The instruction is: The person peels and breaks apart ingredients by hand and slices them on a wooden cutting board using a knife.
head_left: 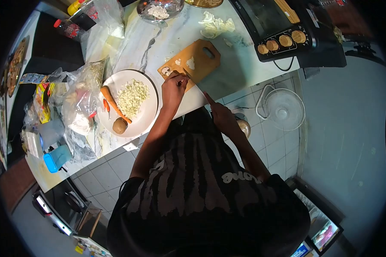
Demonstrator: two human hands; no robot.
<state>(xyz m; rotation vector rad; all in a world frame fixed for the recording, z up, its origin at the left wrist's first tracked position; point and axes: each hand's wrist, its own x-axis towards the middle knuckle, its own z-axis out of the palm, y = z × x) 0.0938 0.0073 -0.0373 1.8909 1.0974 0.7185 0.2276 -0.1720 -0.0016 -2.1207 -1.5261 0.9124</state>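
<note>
A wooden cutting board (206, 64) with a handle slot lies at the counter's front edge, with several pale pieces (190, 63) on it. My left hand (174, 91) rests over its near left part, fingers curled in; what they hold is hidden. Beside it, my right hand (222, 115) is closed at the counter's edge, forefinger stretched forward along a knife (197, 87). The blade slants up and left towards my left fingers. To the left stands a white plate (150, 115) bearing finely chopped pale-green vegetable (132, 97), a carrot (111, 99), red chillies (106, 105) and a round brown vegetable (119, 125).
A black toaster oven (283, 32) stands at the back right. Pale leaves (216, 25) and a metal bowl (160, 9) lie further back. Plastic bags (79, 96) and a blue container (57, 158) crowd the left. A clear basin (283, 109) sits on the tiled floor.
</note>
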